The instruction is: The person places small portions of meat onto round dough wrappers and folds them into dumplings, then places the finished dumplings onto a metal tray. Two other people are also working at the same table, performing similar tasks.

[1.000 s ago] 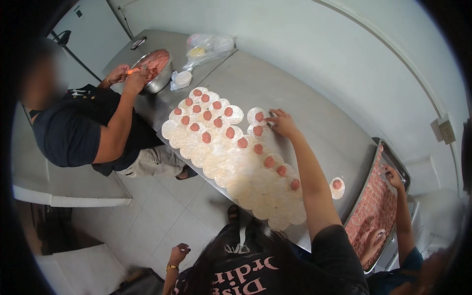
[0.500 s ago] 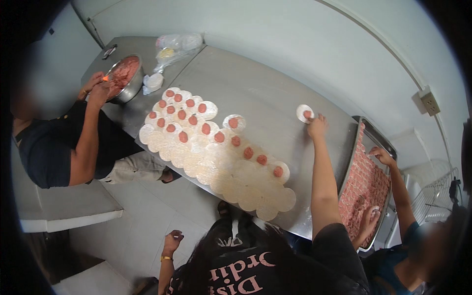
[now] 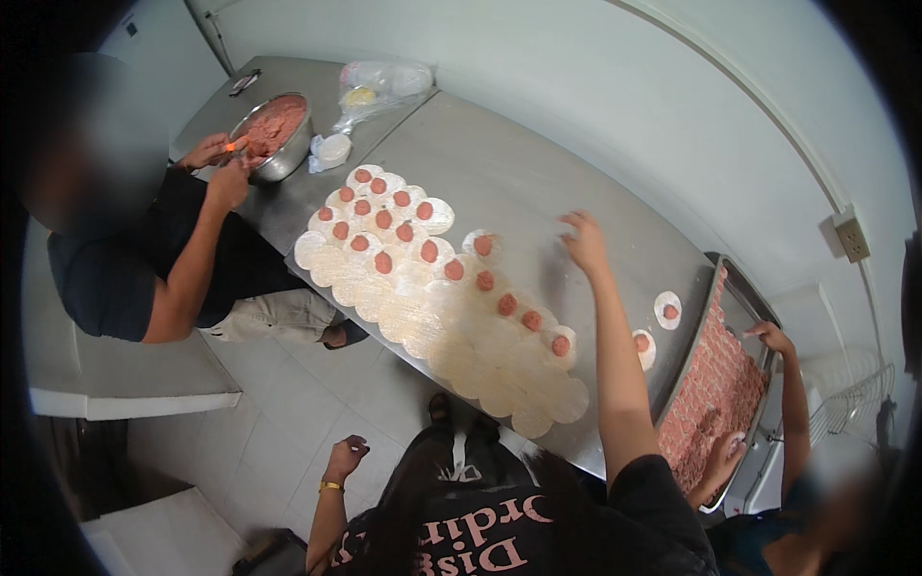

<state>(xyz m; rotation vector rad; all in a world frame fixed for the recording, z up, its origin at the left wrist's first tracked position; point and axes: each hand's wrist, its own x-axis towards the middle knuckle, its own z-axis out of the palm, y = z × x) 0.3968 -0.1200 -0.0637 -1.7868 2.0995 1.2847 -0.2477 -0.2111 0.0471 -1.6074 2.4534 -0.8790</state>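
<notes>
Wrappers point(image 3: 432, 317) overlap on desk point(image 3: 519, 158) beyond the lowered left hand point(image 3: 348, 456), its fingers loosely parted, farther rows bearing meat lumps point(image 3: 383, 219), right hand point(image 3: 584, 240) wide and empty above desk to their right, steel bowl point(image 3: 291, 159) at far left.

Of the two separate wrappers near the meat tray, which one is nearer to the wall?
The upper wrapper in the picture; the other wrapper lies lower, beside the right forearm.
</notes>
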